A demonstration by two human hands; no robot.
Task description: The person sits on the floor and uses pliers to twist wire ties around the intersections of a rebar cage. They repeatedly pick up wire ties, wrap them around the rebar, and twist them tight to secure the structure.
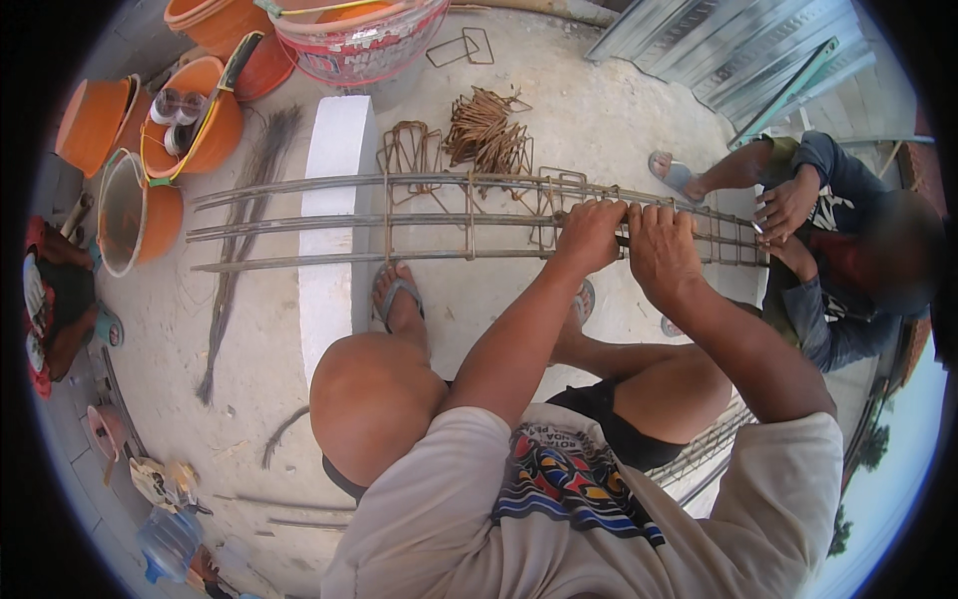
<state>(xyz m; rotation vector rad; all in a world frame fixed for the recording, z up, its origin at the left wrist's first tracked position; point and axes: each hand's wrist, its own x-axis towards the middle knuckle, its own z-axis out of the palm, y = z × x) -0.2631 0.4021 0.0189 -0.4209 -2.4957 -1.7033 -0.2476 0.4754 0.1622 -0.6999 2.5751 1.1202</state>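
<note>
A long cage of steel reinforcing bars (429, 219) runs from left to right in front of me, with square wire stirrups around its bars. My left hand (592, 236) is closed over the bars right of the middle. Close beside it, my right hand (663, 250) is also wrapped over them, knuckles up. A short dark piece shows between my hands, too covered to name. Several bent stirrups (411, 150) lie against the far side of the cage. Its left part passes over a white block (334, 140), where the bar ends stick out bare.
At right, a co-worker (828, 250) sits with hands at the cage's far end. A rusty stirrup pile (486, 128) lies beyond the cage. Tie wire (230, 270) lies left, near orange buckets (215, 115) and a large tub (364, 45). Metal sheeting (728, 50) stands far right.
</note>
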